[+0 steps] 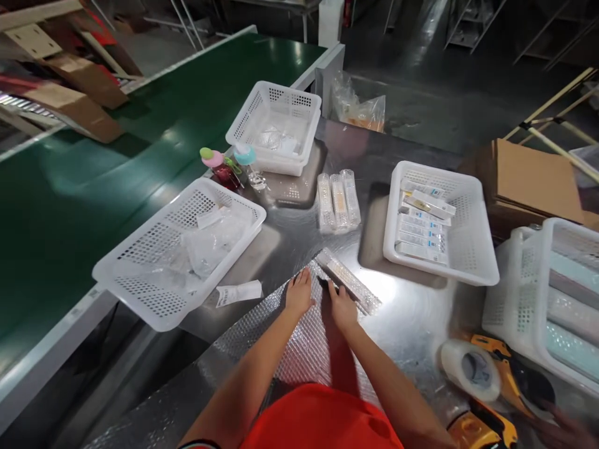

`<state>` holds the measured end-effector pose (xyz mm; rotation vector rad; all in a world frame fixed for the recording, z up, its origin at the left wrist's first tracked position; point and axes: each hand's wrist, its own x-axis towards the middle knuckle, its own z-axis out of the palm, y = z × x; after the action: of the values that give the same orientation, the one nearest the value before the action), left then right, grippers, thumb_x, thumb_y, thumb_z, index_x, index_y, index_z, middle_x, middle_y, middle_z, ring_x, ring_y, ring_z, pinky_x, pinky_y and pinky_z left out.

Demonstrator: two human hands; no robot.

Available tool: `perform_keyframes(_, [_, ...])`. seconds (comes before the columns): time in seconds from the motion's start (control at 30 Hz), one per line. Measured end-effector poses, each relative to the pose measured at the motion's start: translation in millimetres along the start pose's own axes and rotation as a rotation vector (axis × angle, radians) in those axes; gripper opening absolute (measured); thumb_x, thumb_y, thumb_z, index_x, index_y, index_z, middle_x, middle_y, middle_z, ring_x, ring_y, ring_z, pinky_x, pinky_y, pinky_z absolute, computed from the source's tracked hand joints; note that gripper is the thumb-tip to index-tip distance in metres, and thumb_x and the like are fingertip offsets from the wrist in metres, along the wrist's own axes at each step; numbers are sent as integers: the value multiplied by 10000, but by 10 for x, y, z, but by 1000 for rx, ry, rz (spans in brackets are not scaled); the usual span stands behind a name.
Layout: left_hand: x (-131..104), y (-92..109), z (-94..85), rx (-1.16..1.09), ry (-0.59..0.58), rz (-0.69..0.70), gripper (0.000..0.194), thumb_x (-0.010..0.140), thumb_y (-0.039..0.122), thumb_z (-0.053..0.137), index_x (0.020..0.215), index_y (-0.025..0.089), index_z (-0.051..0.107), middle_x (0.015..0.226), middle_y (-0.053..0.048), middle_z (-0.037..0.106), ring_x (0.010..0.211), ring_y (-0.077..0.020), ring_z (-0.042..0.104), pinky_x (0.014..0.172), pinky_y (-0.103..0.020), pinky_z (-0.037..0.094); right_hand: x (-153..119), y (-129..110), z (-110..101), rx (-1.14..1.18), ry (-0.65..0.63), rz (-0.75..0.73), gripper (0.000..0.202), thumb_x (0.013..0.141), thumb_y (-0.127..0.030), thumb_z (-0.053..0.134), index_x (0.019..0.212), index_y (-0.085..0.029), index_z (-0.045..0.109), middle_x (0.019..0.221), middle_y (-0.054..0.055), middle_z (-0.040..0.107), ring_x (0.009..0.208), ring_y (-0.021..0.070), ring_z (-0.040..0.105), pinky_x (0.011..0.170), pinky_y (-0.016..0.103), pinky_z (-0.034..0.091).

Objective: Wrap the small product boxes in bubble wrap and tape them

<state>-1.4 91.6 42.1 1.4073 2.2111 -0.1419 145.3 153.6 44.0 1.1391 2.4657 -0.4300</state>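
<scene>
My left hand (299,293) lies flat, fingers stretched out, on a sheet of bubble wrap (262,330) that spreads over the metal table towards my body. Close to its right, my right hand (344,307) has its fingers bent downward at the wrap. A small dark shape shows at its fingertips; I cannot make out what it is. Just beyond that hand, a long slim box in bubble wrap (349,279) lies slanted on the table. Farther back, three wrapped boxes (339,202) lie side by side.
Left are a white basket with clear plastic bags (179,315), a paper slip (239,293) and two bottles (224,171). Behind stands another basket (281,163). Right are a basket of small boxes (440,268), a tape roll (470,369), yellow tape dispensers (477,430) and stacked cardboard (538,181).
</scene>
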Motion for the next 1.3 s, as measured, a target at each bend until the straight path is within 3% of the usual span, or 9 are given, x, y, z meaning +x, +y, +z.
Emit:
perform_keyframes(0.2, [8,-27,21,-9,-17,11,880,793,287,723,1551,173,290,1656,-128,160,1501,-281,257,1200,-422,272,-1755,1458,792,51,34,210,675,876,-85,308,1504,-319,391,1070,99,655,777,220,682,676,311,523])
perform_keyframes(0.3, [7,-38,59,-14,1,27,892,786,269,721,1552,149,281,1655,-150,152,1509,-292,232,1204,-441,262,-2266,1866,962,17,138,365,581,900,-155,314,1411,-340,519,1037,118,657,783,275,681,644,380,531])
perform_keyframes(0.4, [-16,-56,109,-42,16,29,916,779,262,719,1562,171,255,1657,-150,146,1515,-317,203,1207,-470,255,-2004,1686,825,-55,364,404,457,948,-274,356,1344,-221,579,1171,189,616,1034,343,629,862,502,510])
perform_keyframes(0.5, [-50,-77,141,-50,10,17,931,773,272,729,1565,182,247,1660,-140,153,1518,-344,176,1198,-478,282,-1225,1167,432,13,523,259,428,958,-305,396,1302,-128,579,1290,220,554,1203,342,526,987,519,443])
perform_keyframes(0.7, [-96,-93,107,-13,-5,-21,904,805,352,714,1567,215,248,1673,-133,69,1526,-375,107,1199,-582,217,-16,527,-378,32,220,-126,417,932,-248,552,1349,-256,541,1549,141,361,1431,328,289,1107,499,301])
perform_keyframes(0.93, [-376,-469,161,37,14,-66,804,829,375,683,1539,269,323,1657,-112,191,1508,-384,182,1171,-676,162,76,572,-359,26,121,-73,436,984,-281,487,1419,-280,450,1511,119,409,1297,273,446,1001,392,397])
perform_keyframes(1.1, [-548,-695,104,13,98,-154,807,811,311,688,1522,161,335,1644,-202,180,1508,-407,163,1178,-652,173,80,565,-312,22,133,-72,422,992,-289,463,1414,-293,455,1368,116,502,1165,260,503,933,356,407])
perform_keyframes(1.23, [-420,-212,30,-542,250,-94,561,840,135,562,1395,182,500,1579,-144,370,1476,-276,307,1219,-450,252,81,535,-322,25,132,-53,406,987,-261,465,1391,-300,458,1308,97,519,1122,245,504,888,337,416])
perform_keyframes(1.3, [-273,214,56,-1045,184,-281,459,857,134,547,1309,209,562,1415,-106,562,1287,-214,546,1128,-383,411,75,524,-328,27,131,-41,411,987,-259,462,1395,-302,445,1319,95,511,1129,243,499,881,331,417])
